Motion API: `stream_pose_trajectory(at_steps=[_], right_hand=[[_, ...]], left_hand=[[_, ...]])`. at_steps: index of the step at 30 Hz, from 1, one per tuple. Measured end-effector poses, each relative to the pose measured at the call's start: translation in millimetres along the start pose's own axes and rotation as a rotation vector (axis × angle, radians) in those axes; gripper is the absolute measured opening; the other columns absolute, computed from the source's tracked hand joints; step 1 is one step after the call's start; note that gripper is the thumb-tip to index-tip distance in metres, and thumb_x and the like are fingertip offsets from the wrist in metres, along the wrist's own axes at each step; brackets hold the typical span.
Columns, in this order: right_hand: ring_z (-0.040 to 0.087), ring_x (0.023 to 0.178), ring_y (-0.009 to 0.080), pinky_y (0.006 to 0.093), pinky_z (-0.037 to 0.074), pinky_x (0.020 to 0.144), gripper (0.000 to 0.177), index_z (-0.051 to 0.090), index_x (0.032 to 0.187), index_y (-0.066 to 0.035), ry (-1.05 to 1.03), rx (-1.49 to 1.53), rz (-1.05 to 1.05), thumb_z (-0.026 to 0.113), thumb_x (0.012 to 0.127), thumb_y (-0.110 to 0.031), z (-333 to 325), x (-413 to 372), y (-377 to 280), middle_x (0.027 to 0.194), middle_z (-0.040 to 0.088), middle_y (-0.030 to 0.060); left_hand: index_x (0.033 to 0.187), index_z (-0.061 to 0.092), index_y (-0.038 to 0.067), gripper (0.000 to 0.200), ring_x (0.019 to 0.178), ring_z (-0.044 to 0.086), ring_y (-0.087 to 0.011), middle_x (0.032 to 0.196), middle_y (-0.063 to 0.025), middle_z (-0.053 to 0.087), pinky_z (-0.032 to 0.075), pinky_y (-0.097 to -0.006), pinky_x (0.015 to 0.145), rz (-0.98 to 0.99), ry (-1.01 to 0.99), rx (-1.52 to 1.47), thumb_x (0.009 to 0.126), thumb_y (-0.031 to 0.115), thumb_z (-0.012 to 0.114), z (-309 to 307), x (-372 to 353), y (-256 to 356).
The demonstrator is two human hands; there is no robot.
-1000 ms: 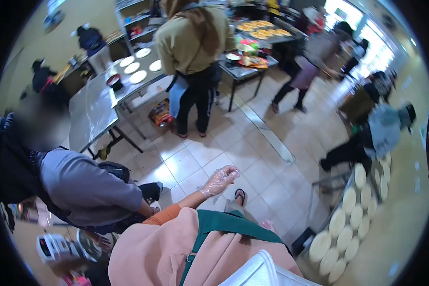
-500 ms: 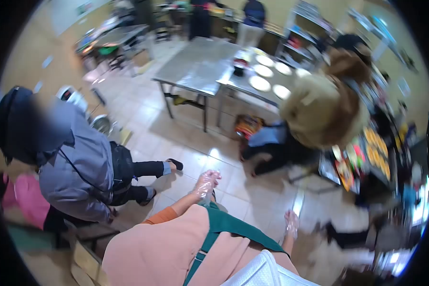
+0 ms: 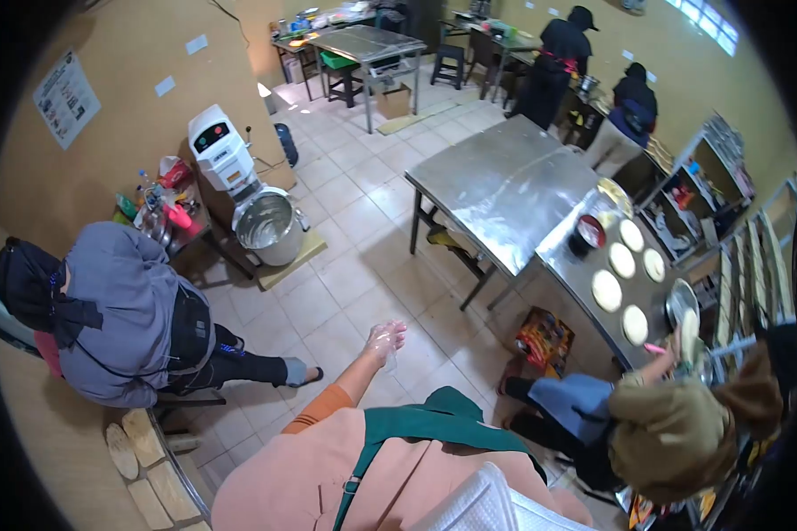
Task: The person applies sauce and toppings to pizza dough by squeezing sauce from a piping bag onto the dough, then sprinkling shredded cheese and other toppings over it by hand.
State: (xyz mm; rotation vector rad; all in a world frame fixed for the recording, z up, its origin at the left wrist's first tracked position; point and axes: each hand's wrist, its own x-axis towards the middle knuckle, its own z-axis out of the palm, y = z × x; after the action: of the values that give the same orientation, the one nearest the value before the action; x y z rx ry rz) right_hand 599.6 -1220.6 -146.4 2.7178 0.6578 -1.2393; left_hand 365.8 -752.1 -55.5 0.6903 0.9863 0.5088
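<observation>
My left hand (image 3: 384, 343), in a clear plastic glove, hangs in front of me above the tiled floor, past the end of an orange sleeve (image 3: 321, 407). Its fingers are loosely curled together, and no object shows in them. It touches nothing around it. My right hand is out of sight, below or behind my body. The green apron (image 3: 434, 423) over my pink top fills the lower middle of the view.
Ahead right stands a steel table (image 3: 505, 181), joined to another bearing flat dough rounds (image 3: 622, 260). One person (image 3: 682, 425) works there; another (image 3: 137, 301) sits at left near a mixer (image 3: 270, 226). A colourful box (image 3: 545, 341) lies on the floor.
My view has swung left, bringing the mixer and left wall into sight. The tables have shifted right in view. My right hand has left the picture; my left hand remains in front.
</observation>
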Motion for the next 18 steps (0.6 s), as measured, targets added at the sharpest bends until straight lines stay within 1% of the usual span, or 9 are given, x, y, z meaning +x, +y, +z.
stream_pose_trajectory(at_steps=[6, 7, 8, 9, 11, 12, 14, 17, 18], right_hand=[[0.064, 0.094, 0.0344, 0.0415, 0.050, 0.083, 0.038, 0.071, 0.093, -0.007, 0.004, -0.360, -0.097, 0.052, 0.087, -0.039, -101.6, 126.2, -74.4, 0.098, 0.068, 0.0158], [0.064, 0.096, 0.0351, 0.0419, 0.050, 0.084, 0.039, 0.071, 0.094, -0.006, 0.041, -0.369, -0.085, 0.052, 0.087, -0.040, -131.3, 148.5, -95.7, 0.100, 0.068, 0.0164], [0.062, 0.102, 0.0346, 0.0416, 0.048, 0.089, 0.041, 0.070, 0.099, -0.006, 0.071, -0.301, -0.073, 0.050, 0.088, -0.040, -158.2, 174.1, -125.5, 0.105, 0.066, 0.0186], [0.060, 0.107, 0.0341, 0.0413, 0.046, 0.094, 0.043, 0.069, 0.104, -0.005, 0.103, -0.232, -0.063, 0.049, 0.089, -0.040, -189.4, 195.5, -160.2, 0.111, 0.064, 0.0208], [0.064, 0.093, 0.0366, 0.0463, 0.048, 0.085, 0.037, 0.071, 0.093, -0.004, 0.211, -0.256, -0.408, 0.050, 0.088, -0.033, -233.8, 236.0, -227.9, 0.098, 0.067, 0.0207], [0.064, 0.090, 0.0381, 0.0476, 0.049, 0.083, 0.038, 0.071, 0.091, -0.003, 0.291, 0.020, -0.353, 0.048, 0.087, -0.033, -259.2, 222.3, -274.9, 0.091, 0.068, 0.0204], [0.062, 0.093, 0.0375, 0.0468, 0.048, 0.083, 0.041, 0.069, 0.098, -0.004, 0.407, 0.078, -0.495, 0.047, 0.087, -0.037, -293.1, 199.5, -351.2, 0.098, 0.065, 0.0222], [0.060, 0.096, 0.0379, 0.0463, 0.045, 0.087, 0.042, 0.066, 0.105, -0.007, 0.371, 0.234, -0.747, 0.046, 0.089, -0.040, -308.8, 173.8, -417.5, 0.102, 0.065, 0.0207], [0.060, 0.096, 0.0380, 0.0458, 0.045, 0.087, 0.041, 0.065, 0.107, -0.007, 0.292, 0.303, -0.681, 0.047, 0.089, -0.039, -325.2, 121.0, -431.0, 0.100, 0.065, 0.0205]], left_hand=[[0.117, 0.053, 0.005, 0.036, 0.088, 0.060, -0.0194, 0.103, -0.0105, 0.063, 0.052, -0.0359, 0.073, -0.011, 0.403, 0.302, 0.095, 0.034, 0.050, -147.7, 101.6, 21.1], [0.116, 0.055, 0.006, 0.034, 0.091, 0.061, -0.0218, 0.101, -0.0104, 0.063, 0.051, -0.0396, 0.077, 0.012, 0.359, 0.360, 0.096, 0.032, 0.047, -240.4, 146.5, -43.3], [0.116, 0.055, 0.006, 0.034, 0.091, 0.060, -0.0223, 0.102, -0.0108, 0.063, 0.051, -0.0398, 0.077, -0.092, 0.475, 0.480, 0.096, 0.032, 0.047, -257.7, 128.7, -27.5], [0.116, 0.055, 0.006, 0.034, 0.092, 0.060, -0.0227, 0.102, -0.0111, 0.063, 0.051, -0.0401, 0.078, -0.202, 0.521, 0.546, 0.095, 0.032, 0.047, -268.9, 115.5, -20.4], [0.116, 0.055, 0.006, 0.035, 0.092, 0.060, -0.0237, 0.102, -0.0118, 0.063, 0.050, -0.0406, 0.079, -0.378, 0.493, 0.648, 0.095, 0.033, 0.047, -271.7, 110.3, 1.8], [0.116, 0.055, 0.006, 0.035, 0.093, 0.060, -0.0241, 0.103, -0.0121, 0.063, 0.050, -0.0408, 0.079, -0.429, 0.437, 0.709, 0.095, 0.033, 0.046, -262.7, 120.0, 19.0], [0.116, 0.056, 0.006, 0.036, 0.094, 0.060, -0.0251, 0.103, -0.0128, 0.063, 0.050, -0.0413, 0.080, -0.526, 0.321, 0.818, 0.095, 0.033, 0.046, -253.7, 147.5, 41.0], [0.116, 0.056, 0.005, 0.036, 0.095, 0.060, -0.0265, 0.104, -0.0138, 0.063, 0.049, -0.0420, 0.081, -0.563, 0.130, 0.997, 0.095, 0.033, 0.046, -225.7, 200.7, 78.0], [0.116, 0.056, 0.005, 0.037, 0.095, 0.060, -0.0269, 0.104, -0.0141, 0.062, 0.049, -0.0422, 0.082, -0.547, 0.066, 1.053, 0.095, 0.033, 0.046, -216.9, 222.5, 87.6]])
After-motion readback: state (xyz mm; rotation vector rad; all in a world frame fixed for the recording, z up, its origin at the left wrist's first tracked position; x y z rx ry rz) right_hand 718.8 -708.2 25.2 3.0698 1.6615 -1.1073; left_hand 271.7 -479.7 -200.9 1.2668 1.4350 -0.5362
